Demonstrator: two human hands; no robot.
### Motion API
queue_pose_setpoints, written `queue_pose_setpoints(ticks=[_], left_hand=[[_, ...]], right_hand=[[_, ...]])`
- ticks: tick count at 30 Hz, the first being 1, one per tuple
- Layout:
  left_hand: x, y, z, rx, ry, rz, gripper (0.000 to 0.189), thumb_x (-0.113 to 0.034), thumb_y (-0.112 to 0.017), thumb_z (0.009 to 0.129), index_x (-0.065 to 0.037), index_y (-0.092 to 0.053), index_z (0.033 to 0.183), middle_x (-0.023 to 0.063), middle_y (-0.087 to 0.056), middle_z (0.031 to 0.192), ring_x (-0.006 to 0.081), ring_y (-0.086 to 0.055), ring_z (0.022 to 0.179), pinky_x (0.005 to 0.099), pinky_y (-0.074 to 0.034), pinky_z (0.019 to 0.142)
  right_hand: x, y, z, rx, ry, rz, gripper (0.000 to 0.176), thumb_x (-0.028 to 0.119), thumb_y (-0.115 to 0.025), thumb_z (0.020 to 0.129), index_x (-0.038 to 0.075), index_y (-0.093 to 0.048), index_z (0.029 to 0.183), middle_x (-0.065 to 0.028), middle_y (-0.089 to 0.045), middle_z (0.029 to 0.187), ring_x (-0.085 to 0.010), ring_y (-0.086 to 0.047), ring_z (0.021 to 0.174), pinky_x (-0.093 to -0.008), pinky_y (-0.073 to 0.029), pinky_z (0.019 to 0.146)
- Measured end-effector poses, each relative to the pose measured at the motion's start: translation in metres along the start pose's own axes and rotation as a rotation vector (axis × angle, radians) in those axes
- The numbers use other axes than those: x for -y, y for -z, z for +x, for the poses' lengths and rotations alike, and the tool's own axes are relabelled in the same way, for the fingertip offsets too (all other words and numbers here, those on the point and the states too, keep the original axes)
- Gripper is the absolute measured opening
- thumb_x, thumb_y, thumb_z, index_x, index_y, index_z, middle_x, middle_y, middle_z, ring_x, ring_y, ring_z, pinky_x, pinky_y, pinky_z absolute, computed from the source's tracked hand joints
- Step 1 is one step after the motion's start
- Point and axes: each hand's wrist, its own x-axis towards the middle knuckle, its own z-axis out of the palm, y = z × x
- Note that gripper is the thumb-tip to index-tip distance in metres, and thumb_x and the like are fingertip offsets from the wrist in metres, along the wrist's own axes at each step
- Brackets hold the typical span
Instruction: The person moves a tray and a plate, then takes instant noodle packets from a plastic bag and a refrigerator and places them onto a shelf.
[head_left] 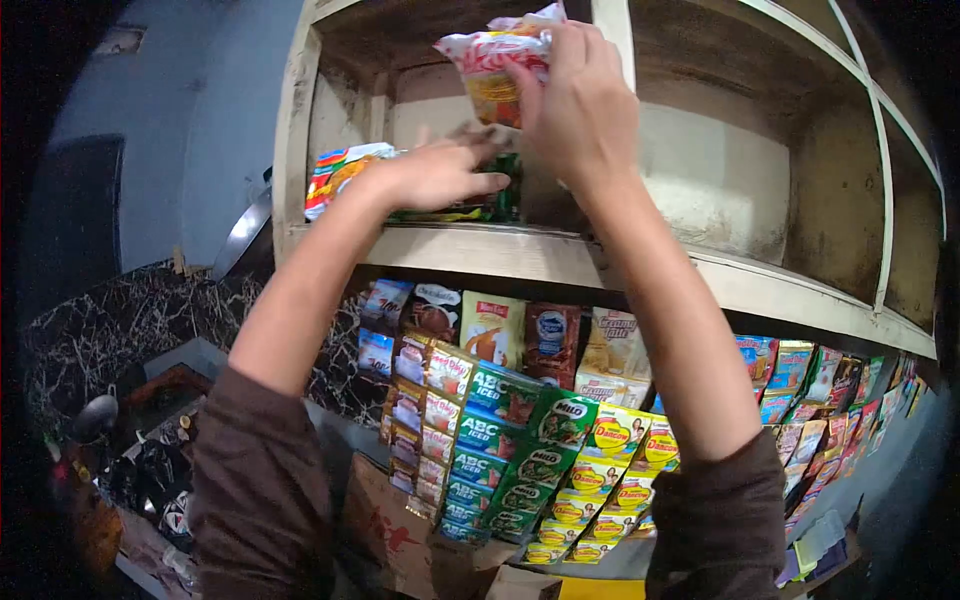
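My right hand is closed around what looks like instant noodle packets, raised at the top of the left shelf compartment. They are red, white and yellow, and a second wrapper edge shows behind the front one. My left hand reaches into the same compartment with its fingers stretched out and its thumb apart, partly smeared by motion. Under and beside it lie more packets: a colourful noodle packet at the left and green packets near the fingertips. The left hand and forearm hide part of this pile.
A white wooden shelf edge runs below the compartment, with another compartment to the right. Strips of drink sachets hang underneath, including green Milo sachets and yellow Dancow sachets. A ladle and a cardboard box are lower left.
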Motion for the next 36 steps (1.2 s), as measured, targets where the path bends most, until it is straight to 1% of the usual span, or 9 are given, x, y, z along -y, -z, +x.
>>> queue_pose_setpoints(ticks=[2, 8, 10, 15, 18, 26, 29, 31, 36], left_hand=[[0.001, -0.02, -0.026, -0.366, 0.172, -0.194, 0.068, -0.049, -0.038, 0.084, -0.003, -0.024, 0.132, 0.0216, -0.023, 0.136, 0.0349, -0.016, 0.128, 0.0388, -0.012, 0.105], [0.035, -0.038, -0.017, -0.29, 0.149, -0.194, 0.076, -0.044, -0.047, 0.081, -0.005, -0.011, 0.135, 0.0214, -0.014, 0.139, 0.0384, -0.01, 0.128, 0.0392, -0.012, 0.105], [0.045, -0.038, -0.014, -0.195, 0.01, -0.266, 0.077, -0.042, -0.05, 0.08, -0.006, -0.011, 0.136, 0.0202, -0.008, 0.14, 0.0384, -0.004, 0.129, 0.0414, -0.012, 0.105], [0.047, -0.048, -0.001, -0.634, 0.063, -0.157, 0.074, -0.018, -0.08, 0.046, -0.019, -0.043, 0.11, 0.0123, -0.042, 0.108, 0.0329, -0.036, 0.106, 0.043, -0.029, 0.092], [0.032, -0.031, -0.009, -0.585, 0.088, 0.032, 0.072, -0.019, -0.081, 0.044, -0.016, -0.045, 0.106, 0.0127, -0.04, 0.111, 0.0352, -0.034, 0.108, 0.0432, -0.032, 0.09], [0.047, -0.017, -0.014, -0.218, 0.117, -0.387, 0.065, -0.028, -0.077, 0.057, -0.012, -0.043, 0.111, 0.0168, -0.046, 0.104, 0.0355, -0.045, 0.102, 0.0373, -0.038, 0.087], [0.031, -0.006, -0.015, -0.271, 0.124, -0.26, 0.059, -0.028, -0.073, 0.061, -0.011, -0.045, 0.111, 0.0168, -0.046, 0.105, 0.0343, -0.045, 0.103, 0.0378, -0.038, 0.088], [0.018, -0.011, -0.007, -0.448, 0.109, -0.167, 0.048, -0.022, -0.069, 0.064, -0.011, -0.049, 0.106, 0.0152, -0.046, 0.106, 0.0322, -0.044, 0.104, 0.039, -0.038, 0.088], [-0.007, -0.016, 0.02, -0.611, -0.012, -0.079, 0.029, -0.012, -0.058, 0.069, -0.005, -0.054, 0.097, 0.0137, -0.048, 0.106, 0.0315, -0.045, 0.103, 0.0412, -0.037, 0.088]], right_hand=[[0.01, -0.002, 0.007, 0.166, -0.122, -0.159, 0.03, 0.021, -0.061, 0.073, 0.0, -0.049, 0.092, -0.0155, -0.053, 0.091, -0.0312, -0.053, 0.083, -0.0375, -0.047, 0.063], [0.027, -0.035, 0.018, 0.608, -0.195, -0.626, 0.04, 0.027, -0.07, 0.066, -0.001, -0.053, 0.089, -0.0141, -0.056, 0.088, -0.0277, -0.058, 0.083, -0.0339, -0.05, 0.068], [0.032, -0.038, 0.02, 0.748, -0.293, -0.614, 0.03, 0.019, -0.053, 0.079, -0.005, -0.052, 0.097, -0.0154, -0.054, 0.094, -0.0275, -0.055, 0.087, -0.0385, -0.053, 0.056], [0.004, -0.052, 0.018, 0.885, -0.604, -0.525, 0.027, 0.018, -0.051, 0.08, 0.0, -0.06, 0.098, -0.0187, -0.055, 0.105, -0.0294, -0.055, 0.098, -0.0372, -0.05, 0.072], [-0.008, -0.056, 0.022, 1.215, -0.598, -0.492, 0.026, 0.013, -0.05, 0.077, 0.006, -0.062, 0.099, -0.0132, -0.057, 0.109, -0.0257, -0.057, 0.098, -0.0345, -0.048, 0.077], [-0.079, -0.121, -0.039, 1.368, -0.685, -0.421, 0.03, 0.015, -0.052, 0.072, 0.004, -0.062, 0.098, -0.0172, -0.056, 0.106, -0.0305, -0.054, 0.1, -0.0358, -0.044, 0.083], [-0.103, -0.143, -0.056, 1.494, -0.385, -0.743, 0.031, 0.015, -0.051, 0.072, 0.004, -0.061, 0.1, -0.0172, -0.054, 0.11, -0.0294, -0.053, 0.102, -0.035, -0.042, 0.086], [-0.102, -0.142, -0.051, 1.251, -0.879, -0.547, 0.047, 0.012, -0.058, 0.07, -0.001, -0.051, 0.114, -0.0236, -0.032, 0.13, -0.0315, -0.042, 0.116, -0.0386, -0.037, 0.093], [-0.051, -0.097, -0.026, 1.013, -0.957, -0.449, 0.035, 0.013, -0.055, 0.071, 0.001, -0.058, 0.103, -0.0216, -0.046, 0.117, -0.0306, -0.048, 0.108, -0.0378, -0.04, 0.088]])
